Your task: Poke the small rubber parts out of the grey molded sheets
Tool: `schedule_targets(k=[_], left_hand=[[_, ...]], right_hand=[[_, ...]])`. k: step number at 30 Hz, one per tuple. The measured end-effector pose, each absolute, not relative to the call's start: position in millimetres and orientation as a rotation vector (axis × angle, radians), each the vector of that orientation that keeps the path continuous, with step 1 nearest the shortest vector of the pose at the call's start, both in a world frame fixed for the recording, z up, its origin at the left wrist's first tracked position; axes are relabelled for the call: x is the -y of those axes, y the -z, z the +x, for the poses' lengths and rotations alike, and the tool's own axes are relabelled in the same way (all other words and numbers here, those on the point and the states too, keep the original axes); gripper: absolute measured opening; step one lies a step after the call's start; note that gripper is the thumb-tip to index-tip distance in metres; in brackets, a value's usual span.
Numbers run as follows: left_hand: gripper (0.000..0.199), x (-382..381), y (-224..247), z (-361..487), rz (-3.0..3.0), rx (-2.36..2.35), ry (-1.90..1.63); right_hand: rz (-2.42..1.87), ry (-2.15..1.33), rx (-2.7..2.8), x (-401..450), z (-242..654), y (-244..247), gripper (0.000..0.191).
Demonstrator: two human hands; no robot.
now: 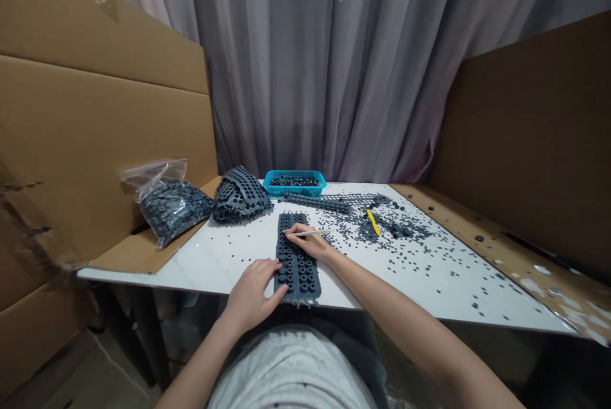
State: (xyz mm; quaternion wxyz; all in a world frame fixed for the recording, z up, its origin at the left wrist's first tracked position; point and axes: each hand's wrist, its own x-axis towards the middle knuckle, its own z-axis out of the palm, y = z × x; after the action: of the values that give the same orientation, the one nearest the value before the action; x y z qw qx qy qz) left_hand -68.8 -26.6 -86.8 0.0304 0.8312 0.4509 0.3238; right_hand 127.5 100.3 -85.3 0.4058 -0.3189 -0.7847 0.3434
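My right fingers [292,235] pinch a thin pick [317,232] and rest on a dark rubber sheet [296,263]. My left fingers [267,267] lie spread, pressing at the sheet's edge. The sheet sits on the white worktop [205,269] — little dark bits [382,247] lie strewn past it — and a blue basket [294,191] sits farther off.

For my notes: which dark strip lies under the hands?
The flat strip nearest the front edge, beneath left hand and right hand; others lie farther back.
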Motion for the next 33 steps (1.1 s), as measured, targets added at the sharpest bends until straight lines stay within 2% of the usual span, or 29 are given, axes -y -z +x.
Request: schedule_targets(k=[6, 19, 33], left_hand=[[0.031, 27, 86, -69, 2.571, -1.384, -0.984], [0.031, 27, 85, -69, 2.568, -1.403, -0.959], [0.035, 27, 87, -71, 2.579, -1.39, -0.916]], right_hand=[[-0.814, -0.835, 2.004, -100, 129, 86, 0.028], [-0.934, -0.639, 2.031, -101, 129, 86, 0.011], [-1.196, -0.455, 1.521, -108, 155, 80, 0.024]])
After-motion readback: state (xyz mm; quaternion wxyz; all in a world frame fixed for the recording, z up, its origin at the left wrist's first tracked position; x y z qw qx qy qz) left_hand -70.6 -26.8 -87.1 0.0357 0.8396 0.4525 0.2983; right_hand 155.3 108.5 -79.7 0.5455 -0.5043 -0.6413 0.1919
